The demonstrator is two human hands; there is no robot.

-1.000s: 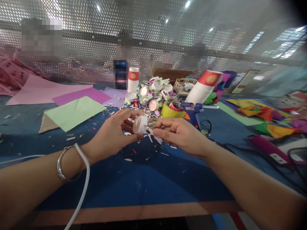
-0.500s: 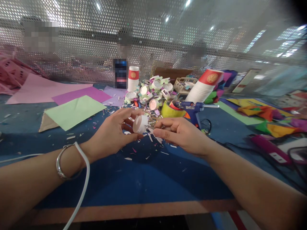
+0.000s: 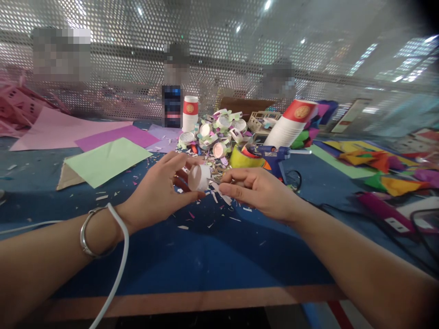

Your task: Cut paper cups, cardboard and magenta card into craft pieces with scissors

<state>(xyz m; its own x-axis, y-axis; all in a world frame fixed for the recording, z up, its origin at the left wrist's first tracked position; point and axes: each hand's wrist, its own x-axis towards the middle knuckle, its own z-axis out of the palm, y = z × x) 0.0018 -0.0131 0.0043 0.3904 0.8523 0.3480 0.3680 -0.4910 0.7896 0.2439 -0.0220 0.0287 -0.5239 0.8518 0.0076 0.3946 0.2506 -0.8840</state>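
Observation:
My left hand (image 3: 161, 194) grips a short white cut-off paper cup base (image 3: 198, 177) between thumb and fingers, its round bottom turned toward me. My right hand (image 3: 255, 189) is closed in a pinch just right of the cup base, on something small I cannot make out, perhaps scissors. Both hands hover above the blue table mat (image 3: 192, 256) strewn with paper scraps. A silver bangle (image 3: 89, 234) circles my left wrist, and a white cable (image 3: 118, 269) crosses it.
Behind the hands lie a pile of decorated cup bases (image 3: 219, 130), a yellow tape roll (image 3: 245, 157), a blue glue gun (image 3: 274, 157), a stack of red-and-white paper cups (image 3: 290, 123) and coloured paper sheets (image 3: 106, 160). Black cords (image 3: 343, 214) run right. A perforated screen (image 3: 219, 55) stands behind.
The cup base has been turned slightly in my left hand, so its round bottom faces me more. Both hands have stayed in place.

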